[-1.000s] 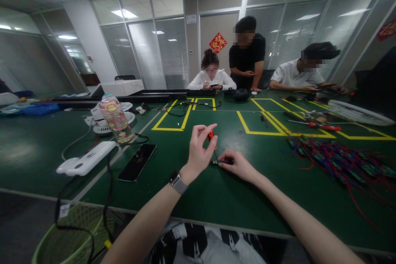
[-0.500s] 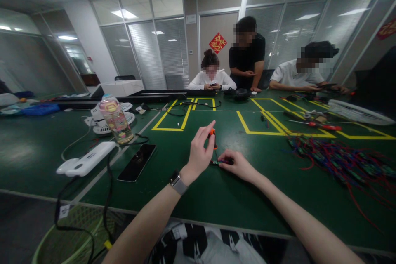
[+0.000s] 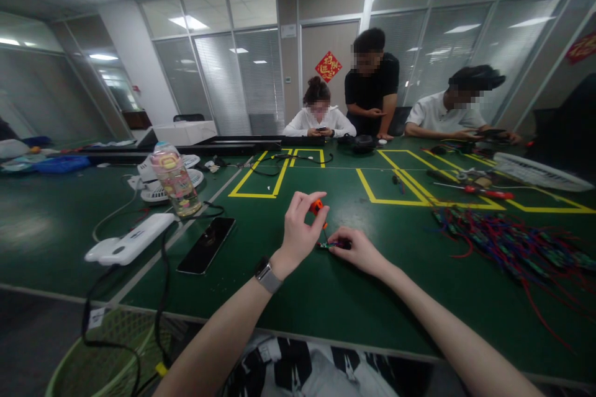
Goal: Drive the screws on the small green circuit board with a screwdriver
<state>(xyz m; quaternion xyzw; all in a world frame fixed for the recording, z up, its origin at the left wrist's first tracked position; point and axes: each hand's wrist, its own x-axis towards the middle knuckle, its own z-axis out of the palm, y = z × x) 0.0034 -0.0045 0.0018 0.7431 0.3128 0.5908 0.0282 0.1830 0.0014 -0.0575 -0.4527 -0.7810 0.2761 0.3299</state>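
Observation:
My left hand (image 3: 302, 222), a watch on its wrist, is closed around the orange and black handle of a small screwdriver (image 3: 317, 206). The screwdriver stands nearly upright, its thin shaft reaching down to a small green circuit board (image 3: 323, 245) on the table. Whether the tip sits in a screw is too small to tell. My right hand (image 3: 354, 247) pinches the board's right end, where dark and coloured wires run under the fingers. To the right lies a heap of similar boards with red and blue wires (image 3: 512, 239).
Left of my hands are a phone (image 3: 207, 245), a white power strip (image 3: 135, 240) and a drink bottle (image 3: 174, 183). A red screwdriver (image 3: 488, 191) lies beyond the wire heap on the green table (image 3: 298, 304). Below the edge stands a green basket (image 3: 69, 366). Several people are across the table.
My left fingers have shifted from stretched along the screwdriver to curled around its handle, which now leans slightly left. My right hand and the board have stayed in place.

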